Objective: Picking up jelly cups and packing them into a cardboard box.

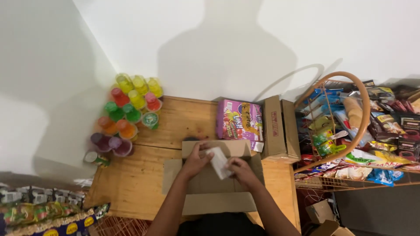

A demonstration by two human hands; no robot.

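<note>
— Head camera, looking down: what are the hands doing?

— Both are over an open cardboard box [214, 192] that sits on a wooden table [144, 175], flaps folded out. The left hand [197, 159] and the right hand [240, 170] hold a small white packet [218, 162] between them — left fingers curled round its far-left end, right fingers closed on its near-right end. The packet is tilted, just above the middle of the box.

— What is inside the box?

— I cannot tell; the hands and forearms cover most of the opening.

— And around it?

— Just beyond the box, to the right, a pink and purple carton [239, 120] stands on the table, and right of that, touching it, a brown cardboard carton [280, 129]. At the far left corner of the table is a cluster of jelly cups [129, 111] — yellow, red, green, orange and purple — stacked against the white wall [197, 43]. A small can [95, 158] lies at the near edge of that cluster.

— Anything off the table?

— Right of it, a wire rack [337, 183] with a curved orange handle [361, 113] is packed with snack packets. At the near left, more packets [48, 216] lie in a row, well apart from the hands.
</note>
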